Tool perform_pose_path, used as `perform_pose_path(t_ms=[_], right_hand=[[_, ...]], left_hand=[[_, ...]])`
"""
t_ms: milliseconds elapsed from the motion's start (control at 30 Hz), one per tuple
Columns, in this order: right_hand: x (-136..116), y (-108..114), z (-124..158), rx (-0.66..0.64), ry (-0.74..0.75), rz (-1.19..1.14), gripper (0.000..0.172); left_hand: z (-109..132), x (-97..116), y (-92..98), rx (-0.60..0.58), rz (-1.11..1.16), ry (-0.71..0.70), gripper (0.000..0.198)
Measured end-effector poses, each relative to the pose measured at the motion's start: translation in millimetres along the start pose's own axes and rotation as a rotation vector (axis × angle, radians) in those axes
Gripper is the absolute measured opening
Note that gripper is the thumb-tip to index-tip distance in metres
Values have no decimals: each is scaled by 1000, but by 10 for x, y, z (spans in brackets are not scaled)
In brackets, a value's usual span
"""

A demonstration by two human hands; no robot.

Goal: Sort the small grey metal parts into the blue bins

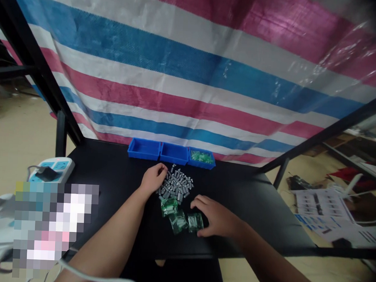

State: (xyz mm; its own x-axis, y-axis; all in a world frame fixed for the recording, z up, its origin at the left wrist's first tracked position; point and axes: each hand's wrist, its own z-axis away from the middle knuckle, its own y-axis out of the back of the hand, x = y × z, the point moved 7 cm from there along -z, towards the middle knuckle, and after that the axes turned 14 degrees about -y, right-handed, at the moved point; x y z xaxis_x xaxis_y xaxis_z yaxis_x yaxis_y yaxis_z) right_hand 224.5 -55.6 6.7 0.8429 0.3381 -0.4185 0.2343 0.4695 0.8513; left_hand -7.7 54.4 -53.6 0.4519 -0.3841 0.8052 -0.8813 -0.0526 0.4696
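Observation:
My left hand (153,177) rests at the left edge of a heap of small grey metal-looking parts (175,184), its fingers curled down among them. Whether it holds a part is hidden. My right hand (215,217) lies on the black table (112,171) with its fingers spread, just to the right of several small green plastic packets. The closest packet (195,222) nearly meets my right fingers. Two more packets (169,207) (178,222) lie to its left, below the heap.
Three blue plastic bins stand in a row at the table's far edge: two (144,149) (174,153) with no visible contents, and one (201,158) holding green packets. A power strip (51,169) sits at the left corner. A striped tarpaulin (191,74) hangs behind. Printed papers (323,209) lie on the floor at right.

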Motion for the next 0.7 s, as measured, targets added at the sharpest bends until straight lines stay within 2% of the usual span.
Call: perform_pose_path(t_ms=[67, 133, 233, 367, 433, 533, 700], right_hand=[[102, -34, -17, 22, 4, 32, 32], [221, -14, -41, 63, -21, 66, 26], [262, 72, -54, 121, -26, 80, 31], [91, 127, -95, 180, 5, -1, 41], [51, 82, -165, 199, -37, -34, 49], [120, -38, -297, 194, -162, -92, 58], [285, -141, -424, 127, -263, -145, 58]], left_hand=[[-3, -3, 1, 2, -1, 0, 24], [-5, -6, -3, 1, -4, -1, 24], [-6, -12, -8, 2, -3, 1, 23], [-8, -18, -14, 2, 1, 7, 24], [-9, -21, -16, -3, -4, 13, 24], [-10, -18, -13, -5, -10, 7, 24], [-10, -28, -17, -7, -5, 12, 25]])
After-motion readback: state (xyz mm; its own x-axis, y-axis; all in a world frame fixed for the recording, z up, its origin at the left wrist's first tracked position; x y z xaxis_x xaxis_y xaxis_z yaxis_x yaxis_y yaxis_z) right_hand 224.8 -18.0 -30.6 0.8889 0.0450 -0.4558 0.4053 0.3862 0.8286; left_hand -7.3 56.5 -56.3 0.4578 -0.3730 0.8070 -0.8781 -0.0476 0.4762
